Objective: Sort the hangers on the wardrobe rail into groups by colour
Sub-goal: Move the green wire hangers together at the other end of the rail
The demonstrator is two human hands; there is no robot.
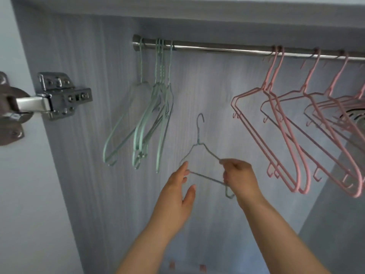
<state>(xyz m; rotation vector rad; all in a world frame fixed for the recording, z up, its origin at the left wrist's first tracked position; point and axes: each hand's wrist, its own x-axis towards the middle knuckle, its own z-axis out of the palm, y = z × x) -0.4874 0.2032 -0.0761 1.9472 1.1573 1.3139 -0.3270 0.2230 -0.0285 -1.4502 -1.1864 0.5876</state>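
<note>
- We find one green hanger (198,135) off the rail. It is held in mid-air at the centre of the frame, hook uppermost, below the bare stretch between the two colour groups.
- The right hand (240,175) pinches its right shoulder, fingers curled round the wire. The left hand (177,192) lies with straight fingers against the left corner, thumb apart from the bottom bar, gripping nothing.
- The rail (227,47) runs across the upper frame. The green group (158,107) hangs bunched at its left end. The pink group (286,135) spreads toward the right edge, well apart from the green.
- We judge the step in hand to be hanging this hanger with the green group. No mixed colours show on the visible rail, so the sorting looks nearly done.
- In our judgement the next move calls for lifting the hook up and left over the rail, just beside the green bunch, without snagging the hangers there.
- Materials:
  - The held hanger is thin wire with a dull coating.
  - The hung green ones show twisted necks.
  - The pink ones look thicker and smooth, with small hooks at their ends.
  - The rail is a polished metal tube.
  - The back panel (207,86) shows grey streaked grain.
  - A steel hinge (63,95) sits at the left of the frame.
</note>
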